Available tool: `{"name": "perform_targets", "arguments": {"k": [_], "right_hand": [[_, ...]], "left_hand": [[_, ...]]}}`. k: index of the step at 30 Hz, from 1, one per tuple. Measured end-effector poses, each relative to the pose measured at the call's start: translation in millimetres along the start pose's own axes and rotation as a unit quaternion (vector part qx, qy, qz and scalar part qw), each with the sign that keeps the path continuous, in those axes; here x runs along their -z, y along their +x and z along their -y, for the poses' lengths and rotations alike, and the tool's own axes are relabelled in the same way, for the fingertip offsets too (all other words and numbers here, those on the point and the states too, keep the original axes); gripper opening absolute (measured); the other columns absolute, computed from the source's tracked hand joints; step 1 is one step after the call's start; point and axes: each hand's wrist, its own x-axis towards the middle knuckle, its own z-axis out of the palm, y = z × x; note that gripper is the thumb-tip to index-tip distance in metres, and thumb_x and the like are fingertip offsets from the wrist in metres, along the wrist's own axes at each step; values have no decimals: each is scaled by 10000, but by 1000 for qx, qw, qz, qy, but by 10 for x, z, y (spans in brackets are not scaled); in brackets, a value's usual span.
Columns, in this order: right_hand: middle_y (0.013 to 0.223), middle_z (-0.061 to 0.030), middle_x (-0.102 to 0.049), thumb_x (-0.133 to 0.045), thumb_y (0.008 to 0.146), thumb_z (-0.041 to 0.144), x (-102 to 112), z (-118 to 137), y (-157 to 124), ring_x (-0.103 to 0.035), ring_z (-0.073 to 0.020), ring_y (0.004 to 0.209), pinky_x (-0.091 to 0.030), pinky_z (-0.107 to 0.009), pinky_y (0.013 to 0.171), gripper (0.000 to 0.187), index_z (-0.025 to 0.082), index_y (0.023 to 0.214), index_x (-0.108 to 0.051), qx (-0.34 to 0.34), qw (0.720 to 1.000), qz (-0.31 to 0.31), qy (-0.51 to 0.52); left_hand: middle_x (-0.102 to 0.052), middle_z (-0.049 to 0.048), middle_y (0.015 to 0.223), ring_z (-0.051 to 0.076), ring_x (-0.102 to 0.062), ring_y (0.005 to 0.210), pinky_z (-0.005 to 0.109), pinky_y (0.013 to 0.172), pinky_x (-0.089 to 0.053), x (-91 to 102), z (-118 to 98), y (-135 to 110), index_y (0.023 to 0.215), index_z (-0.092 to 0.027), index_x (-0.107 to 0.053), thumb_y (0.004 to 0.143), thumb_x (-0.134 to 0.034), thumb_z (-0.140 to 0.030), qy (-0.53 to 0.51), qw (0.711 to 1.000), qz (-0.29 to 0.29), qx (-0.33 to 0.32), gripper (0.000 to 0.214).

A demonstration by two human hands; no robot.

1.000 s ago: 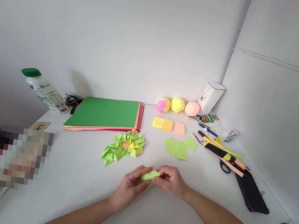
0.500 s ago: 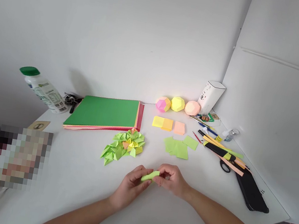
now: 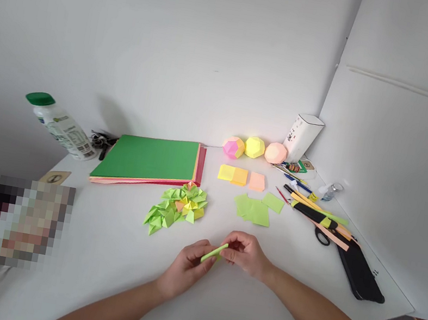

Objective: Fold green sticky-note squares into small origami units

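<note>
Centrally, in the head view, both hands meet over the near part of the bench (image 3: 115, 269) around a folded green paper (image 3: 215, 252), which is seen almost edge-on and slants up to the right. The left hand (image 3: 185, 268) grips its lower end between thumb and fingers; the right hand (image 3: 245, 254) has thumb and bent fingers closed at the upper end. Beyond the left hand lies a pile of folded pieces (image 3: 176, 208), mostly green, with some yellow and orange among them. Beyond the right hand, flat green notes (image 3: 257, 211) overlap, and behind those sit a yellow pad (image 3: 225, 172), an orange pad (image 3: 240, 176) touching it, and a peach pad (image 3: 257, 182) just beside. Three faceted balls line up near the wall: a pink-and-orange one (image 3: 233, 148), a yellow one (image 3: 255, 147) and a peach one (image 3: 275, 153), next to a white container (image 3: 303, 137). Coloured sheets (image 3: 148, 159), green on top, are stacked at the left, near a green-capped bottle (image 3: 65, 125). Rightward, paper strips (image 3: 342, 244) lie across a black slab (image 3: 359, 274), with a small jar (image 3: 332, 192) farther back.
</note>
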Motion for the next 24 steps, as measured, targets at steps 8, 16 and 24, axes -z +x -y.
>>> {"name": "perform_targets", "arguments": {"k": [8, 16, 24], "right_hand": [[638, 13, -570, -730, 686, 265, -8, -3, -8, -511, -99, 549, -423, -228, 518, 181, 146, 743, -606, 22, 1000, -4, -11], [633, 11, -566, -717, 700, 293, -4, 13, -5, -517, -100, 548, -430, -231, 518, 194, 148, 752, -599, 18, 1000, -5, -1], [617, 14, -564, -737, 669, 327, 1, 7, -1, -514, -100, 535, -429, -231, 505, 239, 150, 727, -586, 3, 1000, -13, 2]], "left_hand": [[-420, 3, 679, 119, -392, 611, 239, 573, -328, -1, 10, -9, 955, -182, -690, 862, -476, -344, 10, 1000, -1, 3, 284], [-413, 1, 661, 115, -382, 597, 236, 560, -323, 4, -7, -2, 919, -172, -697, 856, -472, -377, 20, 1000, -2, 2, 311], [-418, 4, 648, 116, -379, 585, 236, 545, -323, 3, -25, 2, 888, -167, -704, 842, -486, -405, 11, 1000, -7, 5, 325]]}}
